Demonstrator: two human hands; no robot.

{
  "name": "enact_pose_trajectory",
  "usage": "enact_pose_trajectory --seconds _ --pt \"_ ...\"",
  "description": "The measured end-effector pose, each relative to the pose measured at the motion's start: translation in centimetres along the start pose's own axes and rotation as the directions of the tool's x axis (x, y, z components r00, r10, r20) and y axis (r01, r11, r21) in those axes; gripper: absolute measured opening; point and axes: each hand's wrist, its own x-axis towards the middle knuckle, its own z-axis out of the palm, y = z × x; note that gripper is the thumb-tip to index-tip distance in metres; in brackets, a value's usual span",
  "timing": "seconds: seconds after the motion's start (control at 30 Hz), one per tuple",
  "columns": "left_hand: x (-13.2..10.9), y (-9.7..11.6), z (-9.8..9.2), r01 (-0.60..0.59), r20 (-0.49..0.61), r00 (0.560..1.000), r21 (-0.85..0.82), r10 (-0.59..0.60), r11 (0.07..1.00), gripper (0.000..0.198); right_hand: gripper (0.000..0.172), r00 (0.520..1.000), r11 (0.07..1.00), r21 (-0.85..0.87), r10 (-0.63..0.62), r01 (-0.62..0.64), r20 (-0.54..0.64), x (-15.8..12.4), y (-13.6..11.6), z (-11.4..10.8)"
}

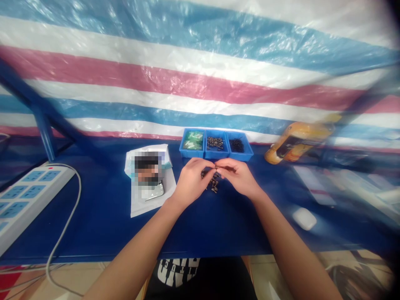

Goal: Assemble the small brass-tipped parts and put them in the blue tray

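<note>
My left hand and my right hand meet over the blue table, thumbs and fingers pinched together at the tips. Whatever lies between the fingertips is too small and too covered to name. Just below them is a loose pile of small dark, brassy metal pieces, partly hidden by my left hand. Behind my hands stand three joined blue bins. The left bin holds a green packet, the middle bin similar small metal pieces, and the right bin small black pieces.
On the left lie a white power strip with its cable and a white paper sheet under a partly blurred-out item. An orange bottle lies at the right, near a white rounded case. Striped plastic sheeting hangs behind.
</note>
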Motion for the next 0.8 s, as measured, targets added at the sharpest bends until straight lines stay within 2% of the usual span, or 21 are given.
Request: enact_pose_trajectory --seconds 0.13,0.27,0.33,0.47,0.6,0.8 --pt "0.02 0.26 -0.05 0.012 -0.007 1.000 -0.027 -0.012 1.000 0.011 0.022 1.000 0.998 -0.061 -0.007 0.006 -0.011 -0.05 0.02 0.03" --pt "-0.01 0.53 -0.10 0.026 0.001 1.000 -0.013 -0.026 1.000 0.013 0.023 1.000 0.999 -0.041 -0.012 0.012 0.018 -0.02 0.10 0.00" --pt "0.00 0.49 -0.09 0.034 -0.005 0.999 0.013 -0.034 0.999 0.014 0.028 1.000 0.999 -0.034 0.011 -0.011 0.019 0.02 0.18 0.00" --pt "0.04 0.16 0.02 0.046 -0.016 0.999 0.046 -0.046 0.998 0.013 0.047 0.996 0.994 -0.073 0.071 -0.076 -0.061 0.14 0.32 -0.08" --pt "0.07 -0.04 0.10 0.062 -0.023 0.998 0.030 -0.062 0.998 0.013 0.055 0.986 0.992 -0.007 0.122 -0.124 -0.109 0.33 0.45 -0.24" --pt "0.10 -0.06 0.08 0.074 -0.030 0.997 -0.004 -0.075 0.997 0.014 0.053 0.973 0.984 0.112 0.156 -0.139 -0.171 0.57 0.77 -0.23"
